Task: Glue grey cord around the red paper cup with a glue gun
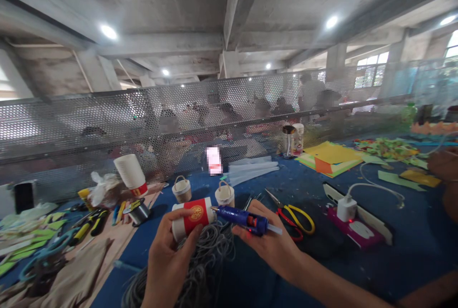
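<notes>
Cup (197,215) in left hand (171,248), glue gun (238,216) in right hand (270,251) — handle hidden

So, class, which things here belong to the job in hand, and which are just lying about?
In the job:
Red-and-white cup, in the left hand
Blue glue gun, in the right hand
Probably the grey cord and handled cups

Apparently lying about:
Scissors
Coloured sheets
White plug
</notes>
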`<state>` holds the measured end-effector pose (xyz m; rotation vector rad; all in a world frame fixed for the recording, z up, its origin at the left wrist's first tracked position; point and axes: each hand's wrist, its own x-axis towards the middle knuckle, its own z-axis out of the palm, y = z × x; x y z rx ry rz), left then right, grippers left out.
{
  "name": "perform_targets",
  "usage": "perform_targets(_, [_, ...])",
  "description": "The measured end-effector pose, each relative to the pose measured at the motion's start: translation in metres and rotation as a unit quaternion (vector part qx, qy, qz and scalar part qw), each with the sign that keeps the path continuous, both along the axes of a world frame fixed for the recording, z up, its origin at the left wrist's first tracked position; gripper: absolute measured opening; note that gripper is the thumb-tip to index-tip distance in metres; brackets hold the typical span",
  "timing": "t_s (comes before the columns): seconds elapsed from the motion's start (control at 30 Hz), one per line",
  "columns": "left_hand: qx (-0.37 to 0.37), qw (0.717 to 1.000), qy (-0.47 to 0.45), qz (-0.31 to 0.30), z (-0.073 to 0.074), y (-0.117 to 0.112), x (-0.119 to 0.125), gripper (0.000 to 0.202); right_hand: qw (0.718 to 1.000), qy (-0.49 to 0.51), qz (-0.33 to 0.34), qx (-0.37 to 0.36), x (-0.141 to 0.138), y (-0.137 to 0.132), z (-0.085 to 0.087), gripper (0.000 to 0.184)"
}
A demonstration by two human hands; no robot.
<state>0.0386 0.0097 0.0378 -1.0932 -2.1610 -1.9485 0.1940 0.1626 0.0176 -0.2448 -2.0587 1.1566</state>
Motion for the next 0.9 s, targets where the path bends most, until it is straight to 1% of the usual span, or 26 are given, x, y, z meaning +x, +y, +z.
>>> perform_targets(0.1, [0.005, 1.0, -0.011, -0.003, 0.0, 0.0, 0.0, 0.039, 1.0, -0.003, 0.001, -0.007, 0.0, -0.001, 0.002, 0.028])
perform_targets(0.23, [0.005, 1.0, 0.009, 0.001, -0.002, 0.0, -0.001, 0.037, 1.0, -0.006, -0.007, -0.004, 0.001, -0.002, 0.005, 0.026])
perform_targets(0.43, [0.01, 1.0, 0.004, -0.001, -0.004, 0.001, 0.0, 0.037, 0.998, 0.005, 0.005, -0.057, 0.0, -0.002, 0.007, 0.032])
perform_targets(0.63, [-0.005, 0.997, 0.077, 0.02, -0.006, 0.0, -0.007, 0.032, 0.996, 0.002, 0.024, -0.084, -0.001, -0.004, 0.007, 0.03])
perform_targets(0.77, [-0.009, 0.997, 0.075, 0.014, -0.009, 0.0, -0.01, 0.031, 0.997, -0.013, 0.017, -0.071, 0.0, -0.003, 0.006, 0.028])
perform_targets(0.9, [-0.013, 0.996, 0.083, 0.021, -0.009, 0.001, -0.009, 0.03, 0.999, -0.008, 0.008, -0.048, -0.001, -0.002, 0.004, 0.026])
